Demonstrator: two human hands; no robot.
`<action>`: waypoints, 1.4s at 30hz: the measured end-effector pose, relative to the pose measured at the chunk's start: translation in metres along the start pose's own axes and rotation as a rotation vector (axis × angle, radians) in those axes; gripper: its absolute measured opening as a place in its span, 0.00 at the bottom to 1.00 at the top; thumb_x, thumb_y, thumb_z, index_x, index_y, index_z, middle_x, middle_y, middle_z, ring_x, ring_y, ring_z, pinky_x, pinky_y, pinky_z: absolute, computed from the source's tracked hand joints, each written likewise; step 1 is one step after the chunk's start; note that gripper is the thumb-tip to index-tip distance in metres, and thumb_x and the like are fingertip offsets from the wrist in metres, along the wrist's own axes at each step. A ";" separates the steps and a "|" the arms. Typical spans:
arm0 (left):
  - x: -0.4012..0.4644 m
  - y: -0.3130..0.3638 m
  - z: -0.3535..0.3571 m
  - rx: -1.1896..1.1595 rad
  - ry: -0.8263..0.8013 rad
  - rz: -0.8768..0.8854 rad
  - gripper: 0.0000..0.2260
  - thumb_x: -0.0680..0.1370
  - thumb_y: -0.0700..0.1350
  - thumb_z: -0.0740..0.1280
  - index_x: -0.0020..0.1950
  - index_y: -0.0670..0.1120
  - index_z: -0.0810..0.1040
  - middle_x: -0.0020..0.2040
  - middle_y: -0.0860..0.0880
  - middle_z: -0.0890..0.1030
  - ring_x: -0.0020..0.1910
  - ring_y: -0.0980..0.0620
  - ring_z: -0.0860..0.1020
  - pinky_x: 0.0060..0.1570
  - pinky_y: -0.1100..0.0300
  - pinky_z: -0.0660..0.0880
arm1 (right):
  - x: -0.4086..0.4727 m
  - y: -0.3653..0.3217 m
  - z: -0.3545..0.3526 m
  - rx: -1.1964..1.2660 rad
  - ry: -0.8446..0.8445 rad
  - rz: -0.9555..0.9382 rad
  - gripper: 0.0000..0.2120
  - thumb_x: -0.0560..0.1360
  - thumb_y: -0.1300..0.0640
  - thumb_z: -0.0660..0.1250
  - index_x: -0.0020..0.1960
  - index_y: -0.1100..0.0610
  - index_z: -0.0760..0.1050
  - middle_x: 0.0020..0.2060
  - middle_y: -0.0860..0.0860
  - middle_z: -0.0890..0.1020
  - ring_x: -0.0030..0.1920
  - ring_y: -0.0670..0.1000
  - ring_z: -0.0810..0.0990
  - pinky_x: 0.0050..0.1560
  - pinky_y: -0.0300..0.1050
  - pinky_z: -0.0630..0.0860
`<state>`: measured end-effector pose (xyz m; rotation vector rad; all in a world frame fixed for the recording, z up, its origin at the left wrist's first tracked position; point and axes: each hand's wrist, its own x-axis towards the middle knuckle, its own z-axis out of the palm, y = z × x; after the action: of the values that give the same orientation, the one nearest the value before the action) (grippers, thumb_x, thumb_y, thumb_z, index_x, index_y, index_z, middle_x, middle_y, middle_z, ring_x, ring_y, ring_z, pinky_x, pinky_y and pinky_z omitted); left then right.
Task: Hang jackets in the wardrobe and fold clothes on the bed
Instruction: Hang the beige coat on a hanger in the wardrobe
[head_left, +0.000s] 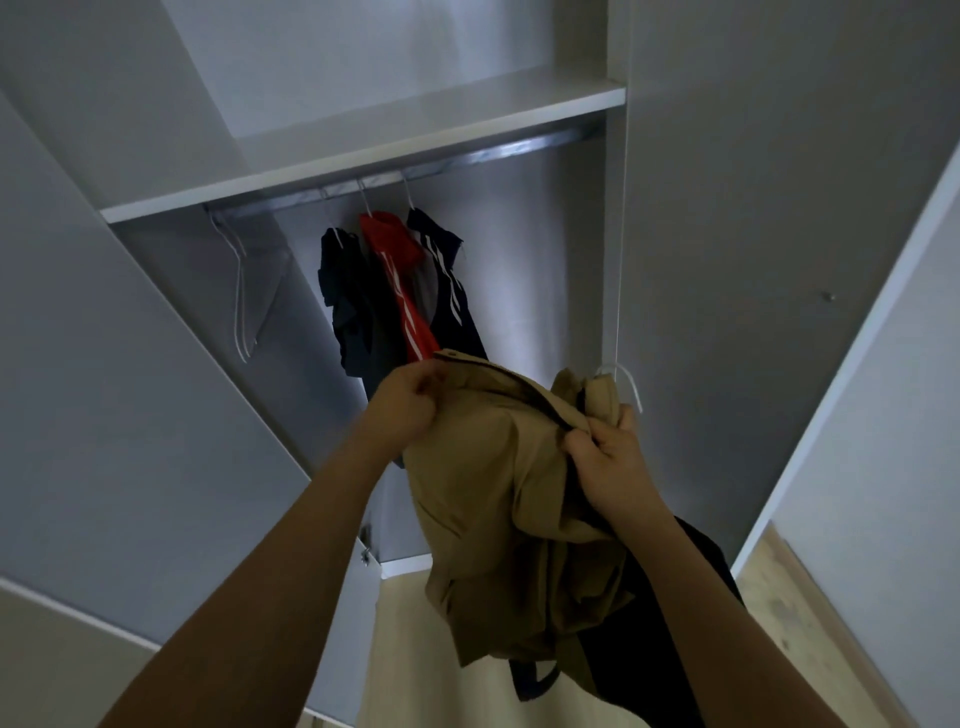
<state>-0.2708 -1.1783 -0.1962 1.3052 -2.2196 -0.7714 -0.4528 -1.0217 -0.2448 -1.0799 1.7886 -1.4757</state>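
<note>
- Tan jacket (498, 499): held up in front of the open wardrobe (727, 234), bunched and hanging in folds, below the level of the rail and lower right of the hung clothes; collar edge with a snap at top left, dark lining showing along the opening.
- Wardrobe: pale grey panels, doors swung open at both sides, one shelf (363, 156) across the top with a metal rail (441, 161) just beneath it.
- Dark garment (670, 613): hanging under the right forearm, partly behind the tan jacket; a dark strap loop dangling at the bottom.
- Hung on the rail, close together near its middle: dark top (340, 291) at left, red jacket (400, 270) with white marks in the middle, navy jacket (447, 280) with white stripes at right.
- Floor (810, 597): light wood, seen below the wardrobe at lower right and lower centre.
- Empty hangers (244, 291): pale, thin, hanging together at the left end of the rail, well apart from the hung clothes.
- Left hand (405, 402): grip closed, fingers curled round the collar edge of the tan jacket.
- Right hand (608, 457): grip closed, pinching the front edge of the tan jacket.
- White hanger (623, 382): hook poking out above the right hand, its body hidden in the tan cloth.
</note>
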 end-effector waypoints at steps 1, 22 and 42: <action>-0.004 0.000 0.003 0.129 0.041 0.075 0.12 0.79 0.34 0.59 0.52 0.46 0.79 0.49 0.51 0.77 0.46 0.53 0.74 0.52 0.53 0.75 | -0.001 0.001 0.002 -0.024 0.008 0.002 0.15 0.78 0.55 0.60 0.33 0.50 0.72 0.65 0.54 0.65 0.43 0.45 0.73 0.44 0.42 0.72; -0.051 0.035 0.007 -1.058 -0.175 -0.522 0.27 0.68 0.46 0.73 0.65 0.39 0.76 0.54 0.40 0.80 0.53 0.43 0.79 0.53 0.50 0.78 | -0.012 0.015 0.018 -0.102 0.097 0.082 0.14 0.80 0.52 0.58 0.47 0.61 0.75 0.66 0.49 0.62 0.43 0.47 0.73 0.51 0.48 0.74; -0.069 0.035 0.019 -0.132 -0.138 0.028 0.07 0.81 0.53 0.62 0.46 0.52 0.71 0.44 0.51 0.76 0.43 0.56 0.75 0.44 0.66 0.71 | -0.023 0.026 0.021 -0.012 0.142 0.129 0.13 0.78 0.56 0.61 0.44 0.66 0.74 0.61 0.47 0.63 0.39 0.50 0.75 0.39 0.46 0.78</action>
<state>-0.2735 -1.0993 -0.1938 1.1883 -2.2447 -1.0061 -0.4289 -1.0109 -0.2761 -0.8667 1.9289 -1.4968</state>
